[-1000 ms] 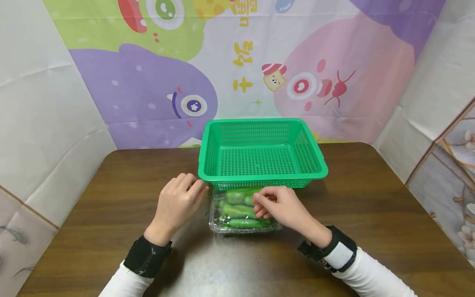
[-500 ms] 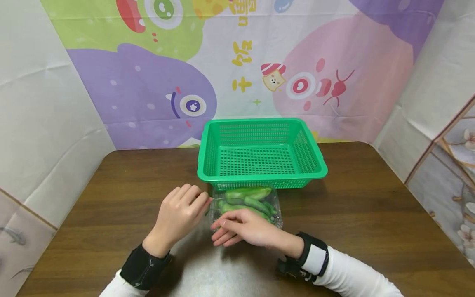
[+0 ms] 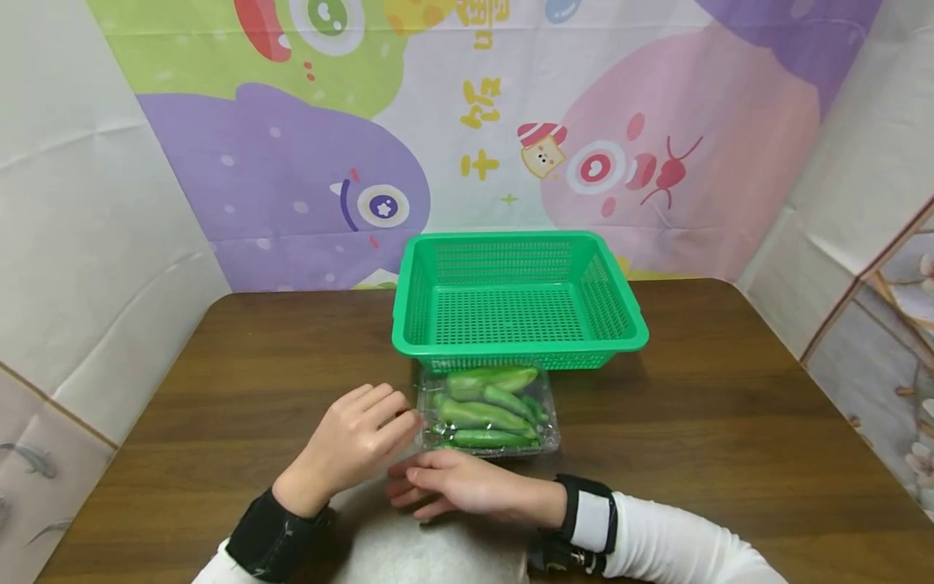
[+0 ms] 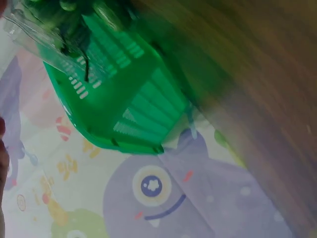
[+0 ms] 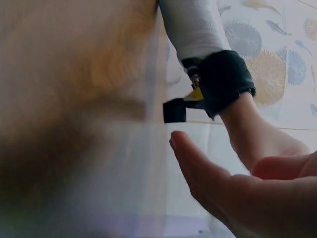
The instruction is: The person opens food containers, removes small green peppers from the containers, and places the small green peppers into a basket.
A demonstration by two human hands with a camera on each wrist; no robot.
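Note:
A clear plastic box (image 3: 551,442) of several long green peppers (image 3: 485,416) stands against the front of a green basket (image 3: 626,345). My left hand (image 3: 353,442) hovers at the box's left edge, fingers loosely curled; its fingertips are hidden, and I see nothing held. Just in front of the box is my right hand (image 3: 470,487), fingers loosely spread, holding nothing. The left wrist view shows the peppers (image 4: 59,17) and the tilted basket (image 4: 114,99); only a sliver of hand shows at its left edge. In the right wrist view, my right hand (image 5: 237,198) is close to the camera.
The basket holds nothing visible, and its holed floor shows. Brown wooden table (image 3: 241,381) surrounds box and basket. A cartoon-printed cloth (image 3: 467,186) hangs behind. Pale panels (image 3: 102,211) flank the table. A pale grey patch (image 3: 430,543) lies nearest me; its nature is unclear.
My right hand has moved from over the box toward me and left, uncovering the peppers, and its fingers have loosened. The left hand has slid slightly nearer to me. The box stays about where it was.

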